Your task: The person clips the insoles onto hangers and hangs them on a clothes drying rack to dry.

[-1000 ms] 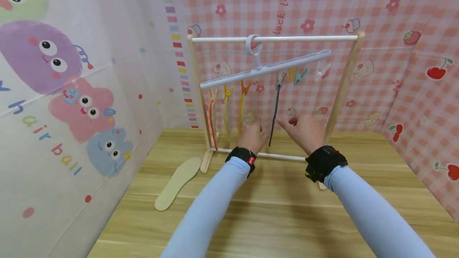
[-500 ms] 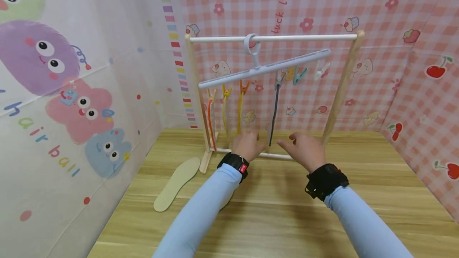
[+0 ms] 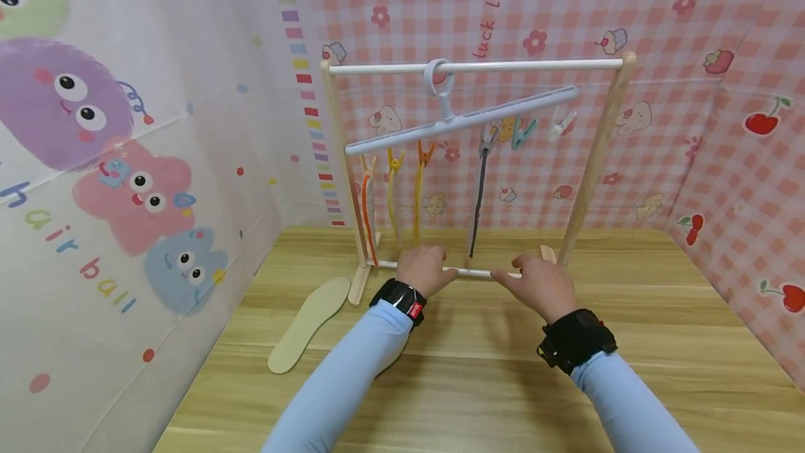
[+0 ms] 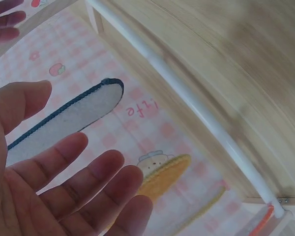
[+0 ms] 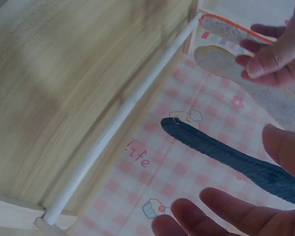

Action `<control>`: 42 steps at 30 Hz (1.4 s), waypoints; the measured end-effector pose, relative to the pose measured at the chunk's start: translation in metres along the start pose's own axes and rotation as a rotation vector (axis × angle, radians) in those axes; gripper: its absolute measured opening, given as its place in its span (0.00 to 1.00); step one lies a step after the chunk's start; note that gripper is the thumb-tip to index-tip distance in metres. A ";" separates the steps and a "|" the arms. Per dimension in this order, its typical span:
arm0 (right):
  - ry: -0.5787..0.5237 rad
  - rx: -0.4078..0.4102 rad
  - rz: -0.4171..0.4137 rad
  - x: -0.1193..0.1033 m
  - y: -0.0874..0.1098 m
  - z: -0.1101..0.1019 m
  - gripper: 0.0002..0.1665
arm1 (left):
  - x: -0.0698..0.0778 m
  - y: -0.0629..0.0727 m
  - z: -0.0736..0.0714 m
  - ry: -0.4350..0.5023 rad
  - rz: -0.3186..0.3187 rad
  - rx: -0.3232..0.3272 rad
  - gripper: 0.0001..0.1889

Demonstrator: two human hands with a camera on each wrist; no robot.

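A thin insole with a dark blue side (image 3: 480,205) hangs edge-on from a grey clip (image 3: 487,140) on the light blue hanger (image 3: 465,119). In the right wrist view the blue face of this insole (image 5: 226,155) shows; the left wrist view shows its pale side with dark trim. My left hand (image 3: 425,271) is low and left of it, fingers relaxed and holding nothing. Low on its right is my right hand (image 3: 541,286), also unloaded, thumb and fingers apart. Both hands are near the rack's lower white bar (image 3: 473,273).
Orange- and yellow-edged insoles (image 3: 368,219) hang from clips at the hanger's left. Teal (image 3: 522,133) and white (image 3: 562,124) clips hang at its right. The hanger tilts, its left end lower, on the rack's top bar (image 3: 534,65). A beige insole (image 3: 308,327) lies on the wooden table.
Both hands have come down and away from the hanging blue insole, to near the lower bar. The insole and the tilted hanger hang much as before.
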State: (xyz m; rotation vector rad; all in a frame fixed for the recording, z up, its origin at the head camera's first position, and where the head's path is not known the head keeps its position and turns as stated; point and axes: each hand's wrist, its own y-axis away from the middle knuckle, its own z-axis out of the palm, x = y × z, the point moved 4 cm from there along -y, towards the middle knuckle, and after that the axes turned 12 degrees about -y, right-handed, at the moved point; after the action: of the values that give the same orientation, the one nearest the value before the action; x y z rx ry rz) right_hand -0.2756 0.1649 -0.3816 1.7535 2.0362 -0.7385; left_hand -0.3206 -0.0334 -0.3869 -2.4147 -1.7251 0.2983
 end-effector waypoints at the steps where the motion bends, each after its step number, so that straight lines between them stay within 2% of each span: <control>1: 0.003 -0.005 0.001 0.001 0.001 0.000 0.36 | -0.001 0.001 0.000 -0.002 0.004 0.001 0.17; 10: -0.001 -0.081 0.040 0.007 0.011 0.004 0.36 | -0.012 0.017 0.003 0.025 0.012 -0.038 0.17; 18: 0.033 -0.167 0.035 0.014 0.021 0.015 0.39 | -0.022 0.031 0.008 0.037 0.041 -0.150 0.21; 23: 0.019 -0.233 0.046 0.016 0.027 0.022 0.37 | -0.030 0.036 0.010 0.062 0.025 -0.183 0.22; 28: 0.051 -0.303 0.063 0.015 0.032 0.028 0.35 | -0.041 0.041 0.017 0.078 0.021 -0.180 0.21; 33: 0.061 -0.318 0.060 0.013 0.036 0.031 0.34 | -0.048 0.049 0.026 0.076 0.045 -0.164 0.17; 36: 0.066 -0.311 0.053 0.013 0.038 0.034 0.34 | -0.052 0.057 0.028 0.077 0.032 -0.188 0.17; 42: 0.080 -0.318 0.053 0.015 0.044 0.039 0.34 | -0.063 0.070 0.039 0.064 -0.040 -0.224 0.21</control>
State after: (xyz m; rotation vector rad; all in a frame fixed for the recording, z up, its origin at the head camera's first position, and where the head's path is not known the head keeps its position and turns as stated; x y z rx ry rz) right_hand -0.2373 0.1579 -0.4280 1.6664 2.0180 -0.3102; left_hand -0.2862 -0.1151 -0.4377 -2.5052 -1.8651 0.0227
